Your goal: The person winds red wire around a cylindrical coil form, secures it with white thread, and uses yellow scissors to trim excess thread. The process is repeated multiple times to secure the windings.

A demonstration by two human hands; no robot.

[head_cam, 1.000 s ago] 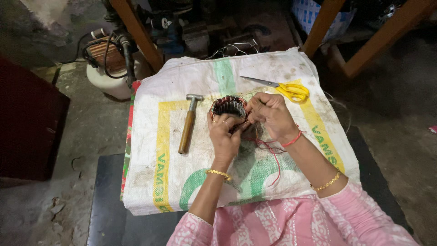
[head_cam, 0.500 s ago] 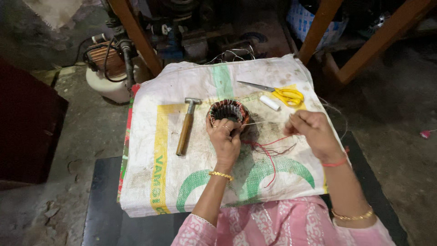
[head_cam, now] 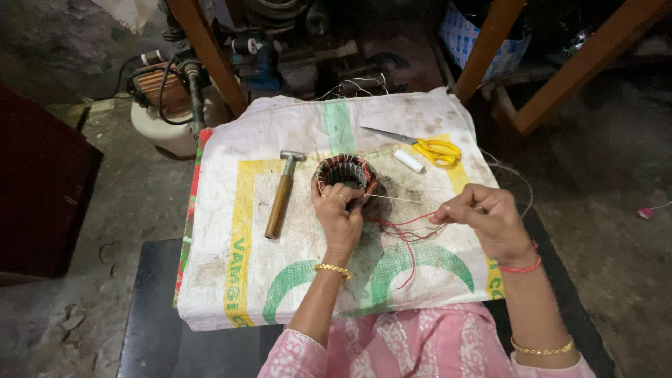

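Observation:
A round motor stator with copper windings (head_cam: 343, 170) rests on a white woven sack (head_cam: 301, 140) spread over a low table. My left hand (head_cam: 338, 213) grips its near rim and holds it steady. My right hand (head_cam: 483, 213) is off to the right, pinching a pale thread (head_cam: 399, 199) that runs taut from the stator. Red wire leads (head_cam: 402, 234) trail from the stator across the sack between my hands.
A wooden-handled hammer (head_cam: 280, 196) lies left of the stator. Yellow-handled scissors (head_cam: 427, 147) and a small white spool (head_cam: 408, 161) lie behind my right hand. Wooden legs (head_cam: 206, 49), motor parts and a white container (head_cam: 164, 119) crowd the floor beyond.
My right hand has moved away from the stator to the right, drawing the thread out taut. My left hand stays on the stator.

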